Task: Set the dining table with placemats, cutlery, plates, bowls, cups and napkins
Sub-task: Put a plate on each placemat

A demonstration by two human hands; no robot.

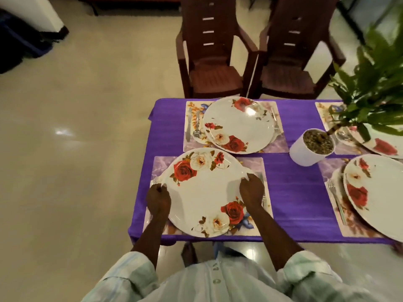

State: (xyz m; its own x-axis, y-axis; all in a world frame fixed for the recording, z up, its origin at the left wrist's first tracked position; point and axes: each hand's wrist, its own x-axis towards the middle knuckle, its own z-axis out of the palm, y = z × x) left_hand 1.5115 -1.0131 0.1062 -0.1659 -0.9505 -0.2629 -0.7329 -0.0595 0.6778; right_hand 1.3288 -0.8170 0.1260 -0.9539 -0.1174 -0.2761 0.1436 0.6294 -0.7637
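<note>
A large white plate with red and white roses (205, 192) lies on the near floral placemat (260, 168). My left hand (158, 199) grips its left rim and my right hand (251, 189) grips its right rim. A fork (155, 180) shows just beyond my left hand, and other cutlery (264, 200) peeks out beside my right hand. Across the table, a second rose plate (237, 125) sits on its placemat (277, 138), with a knife and spoon (193, 125) to its left.
A white pot with a green plant (311, 147) stands on the purple tablecloth (292, 188) right of centre. Two more placemats with rose plates (375, 197) and a fork (335, 199) lie at the right. Two brown chairs (250, 62) stand beyond the table.
</note>
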